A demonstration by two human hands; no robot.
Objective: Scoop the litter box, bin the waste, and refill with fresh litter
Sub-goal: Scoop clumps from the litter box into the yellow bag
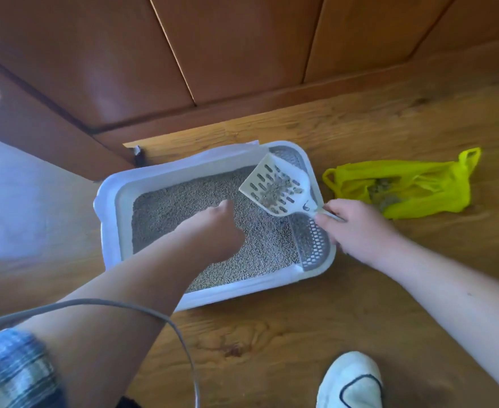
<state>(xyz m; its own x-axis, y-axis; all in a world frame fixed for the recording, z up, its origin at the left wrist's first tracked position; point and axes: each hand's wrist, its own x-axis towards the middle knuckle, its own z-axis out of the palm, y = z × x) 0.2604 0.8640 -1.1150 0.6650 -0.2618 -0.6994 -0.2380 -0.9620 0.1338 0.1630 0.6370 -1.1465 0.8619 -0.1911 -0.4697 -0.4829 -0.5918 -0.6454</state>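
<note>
The white litter box [110, 201] sits on the wooden floor [272, 334] and holds a bed of grey litter pellets [165, 207] nearly across its whole width. A grey perforated grid [313, 245] fills its 3 o'clock end. The white slotted scoop [274, 187] is raised above the pellets at about 2 o'clock of the box, blade tilted, with a small heap of grey clumps lying on its slots.

Just beyond the box at 3 o'clock, apart from the rim, a yellow plastic bag [419, 184] lies flat on the floor with its mouth toward the box; grey clumped waste [383, 192] lies in it.

The right hand [357, 228] is at the 3 o'clock rim, fingers and thumb curled round the scoop's handle. The left hand [216, 228] reaches over the middle of the litter, just at 8 o'clock of the scoop blade and not touching it. Its back faces the camera and hides the fingers, so I cannot tell how far it is open or whether it holds anything

A white shoe [351, 381] stands at 5 o'clock of the box, and brown cabinet doors [242, 54] rise at 12 o'clock
</note>
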